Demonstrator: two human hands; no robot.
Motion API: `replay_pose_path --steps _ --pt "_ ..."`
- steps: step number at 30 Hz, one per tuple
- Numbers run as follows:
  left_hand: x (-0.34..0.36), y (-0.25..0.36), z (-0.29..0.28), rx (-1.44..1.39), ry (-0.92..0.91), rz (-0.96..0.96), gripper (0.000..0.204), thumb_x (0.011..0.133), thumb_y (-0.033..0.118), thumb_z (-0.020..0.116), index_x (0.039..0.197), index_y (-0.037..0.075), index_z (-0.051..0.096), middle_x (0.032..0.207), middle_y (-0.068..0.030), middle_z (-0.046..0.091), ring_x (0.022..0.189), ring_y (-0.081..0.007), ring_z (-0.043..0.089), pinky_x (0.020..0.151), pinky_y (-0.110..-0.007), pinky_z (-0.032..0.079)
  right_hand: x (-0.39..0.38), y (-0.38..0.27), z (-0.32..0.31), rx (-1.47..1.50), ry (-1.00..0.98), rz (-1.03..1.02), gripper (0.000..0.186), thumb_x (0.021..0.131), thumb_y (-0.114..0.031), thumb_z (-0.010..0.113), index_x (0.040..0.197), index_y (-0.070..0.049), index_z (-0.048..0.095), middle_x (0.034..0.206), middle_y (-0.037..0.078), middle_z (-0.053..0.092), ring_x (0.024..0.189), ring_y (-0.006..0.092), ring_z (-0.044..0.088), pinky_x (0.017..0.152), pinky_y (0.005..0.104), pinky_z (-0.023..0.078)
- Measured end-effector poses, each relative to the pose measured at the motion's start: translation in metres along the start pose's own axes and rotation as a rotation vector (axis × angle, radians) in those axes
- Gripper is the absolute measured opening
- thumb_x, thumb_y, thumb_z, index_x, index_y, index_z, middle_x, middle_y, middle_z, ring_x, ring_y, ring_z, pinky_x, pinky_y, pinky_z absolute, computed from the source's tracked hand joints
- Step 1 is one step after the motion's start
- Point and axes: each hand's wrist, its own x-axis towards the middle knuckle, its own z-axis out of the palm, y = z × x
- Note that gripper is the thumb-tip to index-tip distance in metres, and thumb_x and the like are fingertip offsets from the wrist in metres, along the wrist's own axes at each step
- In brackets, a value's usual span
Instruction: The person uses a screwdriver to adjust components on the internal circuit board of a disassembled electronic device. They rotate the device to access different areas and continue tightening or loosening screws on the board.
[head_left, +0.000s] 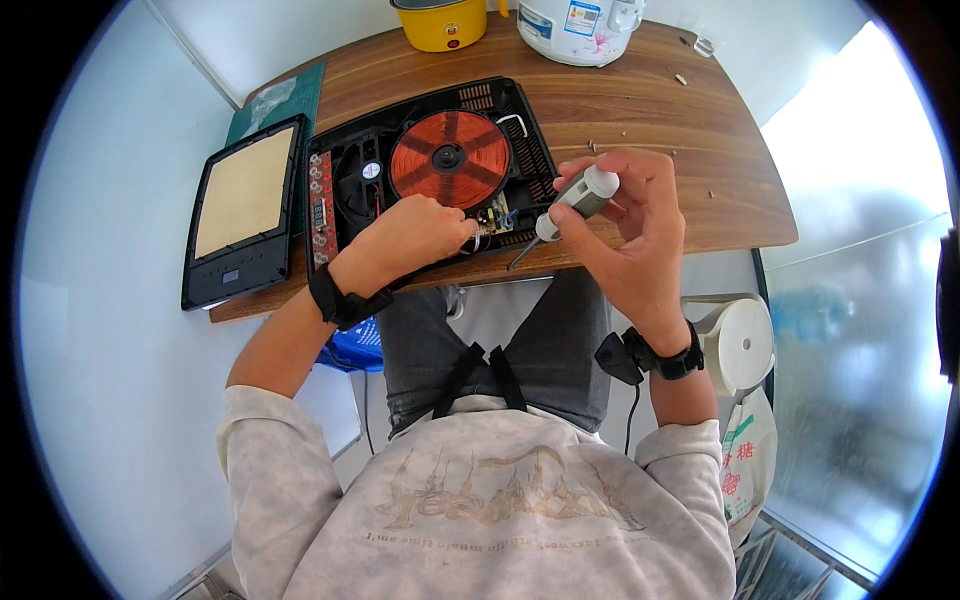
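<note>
An opened induction cooker base (527,100) lies on the table, its round copper coil (430,158) exposed. Beside the coil sit a black fan (355,175), a red control board (320,215) and a small circuit board (494,214). My left hand (420,235) reaches over the near edge, fingers closed by the circuit board; whatever they pinch is hidden. A pale wire (484,243) shows just below those fingertips. Right of the base, my right hand (635,215) grips a screwdriver (580,200) by its grey and white handle, the shaft slanting down toward the table's near edge.
The cooker's top panel (240,205), beige side up, lies left of the base, partly over a green mat (300,100). Several small screws are scattered on the wooden table (720,150). A yellow pot (440,28) and a white rice cooker (580,35) stand at the back.
</note>
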Motion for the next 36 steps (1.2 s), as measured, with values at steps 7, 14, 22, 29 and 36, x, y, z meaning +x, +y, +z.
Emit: replay_pose_path --steps 7,14,22,29,36 --pt "-0.008 0.002 0.003 -0.143 0.073 -0.119 0.009 0.095 0.018 0.065 0.099 0.010 0.066 0.087 -0.0089 0.068 0.082 -0.0286 0.072 0.069 -0.042 0.057 0.005 -0.003 0.004 0.034 0.024 -0.002 0.044 0.088 0.001 0.079 0.121 -0.003 0.050 0.116 0.014 0.074 0.103 0.0162 0.072 0.089 0.0319 0.060" --pt "-0.017 0.005 0.001 -0.148 0.170 -0.091 0.014 0.093 0.012 0.061 0.104 0.015 0.070 0.084 -0.0051 0.064 0.080 -0.0272 0.071 0.066 -0.040 0.056 0.008 0.005 0.011 0.049 -0.002 0.004 0.043 0.088 0.002 0.079 0.121 -0.002 0.050 0.115 0.013 0.074 0.103 0.0157 0.072 0.088 0.0316 0.061" --pt "-0.009 0.006 0.004 -0.049 0.142 -0.080 0.010 0.091 0.014 0.064 0.098 0.016 0.070 0.079 -0.0031 0.063 0.075 -0.0249 0.071 0.064 -0.039 0.055 0.006 0.007 0.009 0.029 0.006 0.036 0.044 0.088 0.001 0.080 0.121 -0.004 0.051 0.115 0.012 0.074 0.103 0.0159 0.072 0.088 0.0317 0.060" --pt "-0.010 0.003 -0.001 -0.184 0.131 -0.155 0.010 0.090 0.017 0.069 0.098 0.012 0.068 0.086 -0.0064 0.070 0.080 -0.0286 0.073 0.068 -0.040 0.057 0.004 0.009 0.003 0.040 0.050 0.003 0.039 0.089 0.006 0.072 0.122 -0.003 0.052 0.111 0.012 0.072 0.103 0.0148 0.071 0.090 0.0314 0.058" --pt "-0.026 0.017 -0.051 -0.740 0.251 -0.405 0.014 0.095 0.012 0.068 0.104 0.001 0.068 0.094 -0.0081 0.075 0.085 -0.0186 0.075 0.078 -0.030 0.059 0.002 0.006 -0.021 -0.140 -0.074 -0.180 0.021 0.085 0.008 0.063 0.103 -0.001 0.063 0.094 0.011 0.065 0.082 0.0190 0.065 0.076 0.0327 0.054"
